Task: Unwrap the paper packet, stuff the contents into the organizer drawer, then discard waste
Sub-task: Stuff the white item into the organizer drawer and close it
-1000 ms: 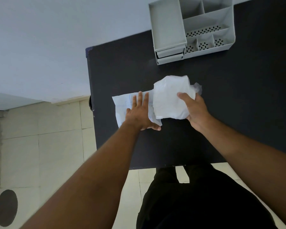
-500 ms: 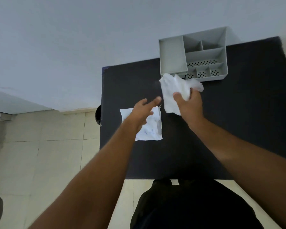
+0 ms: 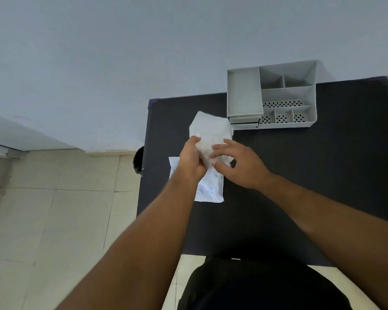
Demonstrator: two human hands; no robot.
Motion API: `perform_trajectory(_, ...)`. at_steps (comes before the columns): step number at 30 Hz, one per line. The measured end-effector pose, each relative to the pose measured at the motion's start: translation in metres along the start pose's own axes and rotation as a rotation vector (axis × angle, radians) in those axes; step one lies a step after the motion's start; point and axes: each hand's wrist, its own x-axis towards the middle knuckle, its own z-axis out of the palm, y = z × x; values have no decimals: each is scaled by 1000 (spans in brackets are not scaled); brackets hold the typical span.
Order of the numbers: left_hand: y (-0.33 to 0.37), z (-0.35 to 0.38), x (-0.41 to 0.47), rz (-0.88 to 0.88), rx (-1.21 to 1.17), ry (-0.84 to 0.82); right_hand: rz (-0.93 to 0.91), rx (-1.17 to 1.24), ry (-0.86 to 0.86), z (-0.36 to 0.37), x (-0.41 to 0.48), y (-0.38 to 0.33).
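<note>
A dark table (image 3: 300,175) is seen from above, with two bare forearms reaching in from the bottom of the view. A soft white wad of gauze-like material (image 3: 211,130), the contents of the packet, is held up over the middle of the table between both hands. The left hand (image 3: 189,157) is closed around its lower left edge, and the right hand (image 3: 238,164) is pressed against its lower right side with the fingers spread and loosely curled over it. The emptied paper wrapper (image 3: 208,189), white with faint blue print, is left flat on the table just under the hands, partly hidden by the left wrist. A grey plastic desk organizer (image 3: 271,97) is set at the far edge of the table, near the wad but not touching it; two shallow drawers (image 3: 244,121) are stacked at its front left corner, and both appear to be shut. The step in hand is judged to be gathering the material before stuffing. It would best be squeezed into a tight, compact bundle kept in one hand, so that the other hand is freed to pull a drawer out fully. The light organizer may need to be steadied while the bundle is pushed in, and loose corners should be tucked so the drawer can be closed.
</note>
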Motion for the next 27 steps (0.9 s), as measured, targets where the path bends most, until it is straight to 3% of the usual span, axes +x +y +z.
perform_trajectory(9, 12, -5, 13, 4, -121, 62, 65, 170, 147, 10, 21, 2)
perform_trajectory(14, 14, -1, 26, 100, -76, 135, 393, 246, 282, 0, 43, 13)
perform_trajectory(19, 20, 3, 32, 125, 12, 178, 821, 829, 379, -14, 62, 14)
perform_trajectory(22, 22, 2, 38, 142, 27, 187, 873, 1049, 432, -23, 75, 17)
perform_trajectory(27, 20, 1, 41, 159, 26, 178, 931, 1096, 474, -28, 90, 22)
